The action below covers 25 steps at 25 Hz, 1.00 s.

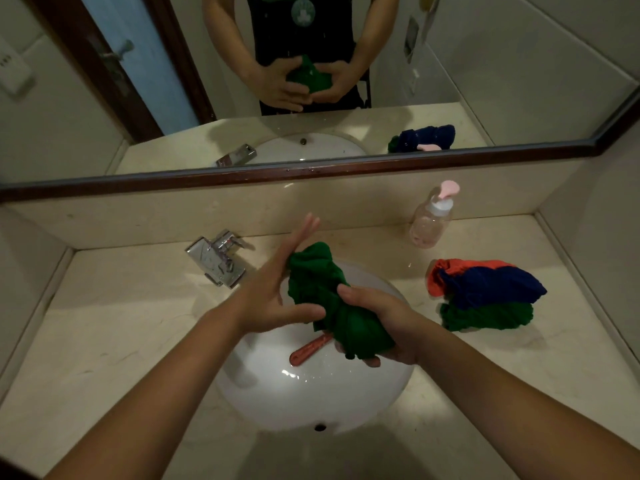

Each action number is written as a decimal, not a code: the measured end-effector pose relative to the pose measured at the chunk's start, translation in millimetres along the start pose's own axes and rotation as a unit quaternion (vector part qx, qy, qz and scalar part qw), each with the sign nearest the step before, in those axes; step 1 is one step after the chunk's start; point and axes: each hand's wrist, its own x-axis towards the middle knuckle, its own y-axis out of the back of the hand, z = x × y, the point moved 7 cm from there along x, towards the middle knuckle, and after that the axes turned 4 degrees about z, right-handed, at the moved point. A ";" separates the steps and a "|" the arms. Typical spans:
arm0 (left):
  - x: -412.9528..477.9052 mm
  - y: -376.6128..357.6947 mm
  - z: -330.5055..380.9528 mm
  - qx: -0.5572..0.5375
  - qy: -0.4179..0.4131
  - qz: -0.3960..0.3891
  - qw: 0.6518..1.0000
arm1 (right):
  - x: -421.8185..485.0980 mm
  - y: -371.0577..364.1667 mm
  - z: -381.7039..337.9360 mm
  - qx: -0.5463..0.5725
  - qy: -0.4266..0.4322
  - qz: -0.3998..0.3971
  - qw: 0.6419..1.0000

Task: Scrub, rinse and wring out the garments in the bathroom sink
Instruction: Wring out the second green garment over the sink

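Observation:
A bunched dark green garment [322,292] hangs over the white sink [311,403]. My right hand [377,327] grips its lower end, fingers curled under the cloth and thumb on top. My left hand [277,292] lies flat against the garment's left side, fingers straight and pointing up toward the mirror, thumb touching the cloth. An orange-red brush handle [308,349] lies in the basin under the garment; its head is hidden.
A chrome faucet [218,261] stands at the sink's back left. A clear pump bottle with a pink top [433,216] is at the back right. A pile of orange, navy and green garments [485,292] lies on the beige counter [104,341]. A mirror [485,64] hangs above.

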 end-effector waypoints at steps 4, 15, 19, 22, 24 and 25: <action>7.7 -13.2 18.0 -0.040 -0.103 0.053 0.992 | -4.2 -9.7 1.8 0.040 -0.054 -0.040 0.997; 2.9 -10.7 -13.0 -0.105 -0.005 0.270 0.957 | 10.6 17.7 -7.9 -0.174 -0.007 0.248 0.953; 5.1 -12.5 -12.0 0.092 -0.066 0.286 0.952 | 16.8 18.2 -32.2 -0.424 0.113 0.313 0.842; 6.4 -13.9 -13.4 0.135 -0.043 0.331 0.933 | 26.7 10.5 -45.4 -0.574 0.190 0.295 0.740; 8.5 -12.7 -20.4 0.129 0.017 0.375 0.918 | 31.4 11.4 -53.1 -0.572 0.212 0.289 0.738; 9.4 -12.3 -25.7 0.113 0.054 0.396 0.910 | 34.8 12.8 -54.8 -0.587 0.221 0.280 0.727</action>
